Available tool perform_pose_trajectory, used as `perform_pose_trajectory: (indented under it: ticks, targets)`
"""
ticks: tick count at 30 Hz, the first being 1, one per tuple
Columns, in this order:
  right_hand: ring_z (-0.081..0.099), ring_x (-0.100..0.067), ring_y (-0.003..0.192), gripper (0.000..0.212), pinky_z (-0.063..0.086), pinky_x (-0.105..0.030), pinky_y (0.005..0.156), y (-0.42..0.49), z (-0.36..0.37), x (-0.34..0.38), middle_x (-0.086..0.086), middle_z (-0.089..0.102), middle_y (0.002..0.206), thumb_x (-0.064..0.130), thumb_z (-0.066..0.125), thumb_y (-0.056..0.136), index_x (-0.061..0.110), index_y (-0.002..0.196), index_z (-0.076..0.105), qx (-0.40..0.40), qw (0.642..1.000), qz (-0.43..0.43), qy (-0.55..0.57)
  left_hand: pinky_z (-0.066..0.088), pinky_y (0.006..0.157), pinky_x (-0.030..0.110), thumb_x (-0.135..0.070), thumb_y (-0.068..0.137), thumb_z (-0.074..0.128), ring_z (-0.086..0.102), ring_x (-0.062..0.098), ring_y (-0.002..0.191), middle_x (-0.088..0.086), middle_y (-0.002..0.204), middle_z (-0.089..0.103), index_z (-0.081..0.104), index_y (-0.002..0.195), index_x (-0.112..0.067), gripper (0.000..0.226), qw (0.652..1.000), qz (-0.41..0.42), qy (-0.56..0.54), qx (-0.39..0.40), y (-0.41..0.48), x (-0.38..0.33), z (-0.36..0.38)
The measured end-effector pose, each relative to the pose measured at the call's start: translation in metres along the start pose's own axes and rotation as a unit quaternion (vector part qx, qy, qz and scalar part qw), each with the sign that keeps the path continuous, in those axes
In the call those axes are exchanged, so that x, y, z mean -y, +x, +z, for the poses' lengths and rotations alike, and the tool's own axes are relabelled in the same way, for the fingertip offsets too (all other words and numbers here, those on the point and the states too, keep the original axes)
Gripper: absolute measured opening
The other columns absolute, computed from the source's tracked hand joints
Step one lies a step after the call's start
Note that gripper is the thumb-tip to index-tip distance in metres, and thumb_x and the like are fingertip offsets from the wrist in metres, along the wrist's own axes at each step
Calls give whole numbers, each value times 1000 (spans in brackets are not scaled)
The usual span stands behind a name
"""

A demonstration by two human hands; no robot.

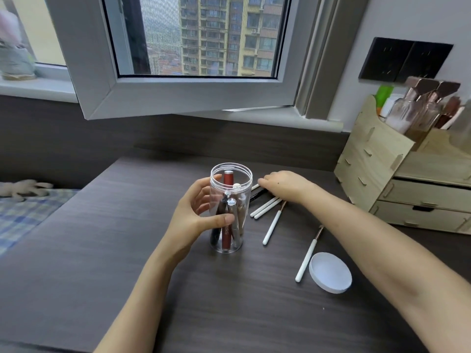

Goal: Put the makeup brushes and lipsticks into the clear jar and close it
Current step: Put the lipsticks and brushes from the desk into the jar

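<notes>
The clear jar [230, 174] stands upright and uncapped at the middle of the dark desk, with a red lipstick tube [226, 233] and a few darker and silver tubes inside. My left hand [197, 217] is wrapped around the jar's left side, thumb across its front. My right hand [283, 186] lies palm down just right of the jar, over the heads of several white-handled makeup brushes [271, 229] and a black stick; whether its fingers grip one is hidden. One brush [307, 256] lies apart beside the white lid [330, 272], which rests upside down.
A wooden drawer organiser [397, 179] with bottles stands at the right edge of the desk [127, 250]. An open window sash [178, 95] overhangs the desk's back. A bed with a checked cover [23, 215] lies to the left.
</notes>
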State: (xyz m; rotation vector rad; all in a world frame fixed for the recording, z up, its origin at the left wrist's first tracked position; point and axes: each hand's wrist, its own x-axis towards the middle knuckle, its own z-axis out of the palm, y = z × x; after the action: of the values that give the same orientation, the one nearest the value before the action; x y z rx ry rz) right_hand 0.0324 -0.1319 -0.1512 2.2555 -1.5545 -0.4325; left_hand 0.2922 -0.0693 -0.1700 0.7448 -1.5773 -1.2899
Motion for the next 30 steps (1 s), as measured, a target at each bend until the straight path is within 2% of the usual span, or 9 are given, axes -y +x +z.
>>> perform_pose_trajectory:
  ticks: [5,8,11,13,16,19,23,27,30]
  targets:
    - [59,-33,99,14,43,-39,78,-32,-15,-9,-14,64,102,12,48,93,8,103,55,-131,973,105,161,46,105,41,-29,47,84,64,19,112,6,119,67,62,110,-44,68,1000,-3,4,0,-1,-1,0]
    - [60,-21,87,10,45,-34,75,-61,-45,-9,-5,68,90,22,61,88,14,91,65,-282,873,194,349,45,106,43,-29,47,84,64,16,111,2,117,68,61,111,-43,69,1000,-5,9,0,-2,-1,1]
    - [58,4,73,6,43,-10,72,-91,-90,-1,4,67,81,16,64,87,15,87,69,-374,759,208,490,46,106,45,-30,47,84,65,15,109,-1,114,69,62,107,-46,66,1000,-9,12,-2,-2,-2,2]
    - [55,11,69,9,42,-3,68,-107,-118,5,12,64,78,13,61,89,14,89,70,-384,741,197,515,45,106,47,-31,48,84,64,17,111,2,116,68,61,109,-44,67,1000,-9,13,-5,-3,-2,2]
    - [54,1,71,12,42,-11,67,-117,-151,18,8,61,76,12,57,89,12,85,69,-389,782,159,460,44,107,48,-31,48,84,63,21,113,6,118,67,60,113,-39,69,1000,-7,15,-2,-4,-2,4]
    - [57,-19,80,15,42,-27,72,-105,-168,34,-5,65,83,12,54,84,10,82,69,-366,872,115,305,43,108,49,-31,49,84,62,22,113,10,120,66,61,112,-40,68,1000,-3,13,6,-5,-3,7]
    - [44,-17,88,19,44,-33,78,-78,-164,54,4,57,86,15,50,84,20,89,68,-181,972,31,149,43,107,51,-32,49,84,63,23,113,7,117,68,62,110,-42,66,1000,-3,16,19,-5,-3,8]
    - [40,-15,96,27,42,-29,88,-70,-161,57,7,49,91,18,45,91,22,102,70,-77,986,-5,148,44,106,50,-34,48,84,63,23,112,6,116,69,62,109,-43,65,1000,-1,17,19,-5,-3,8]
    - [49,-7,89,27,33,-6,79,-75,-164,39,10,55,85,22,46,96,20,103,71,-55,940,-8,336,45,105,49,-31,49,84,64,23,110,10,115,68,61,112,-36,67,1000,5,16,21,-4,-2,8]
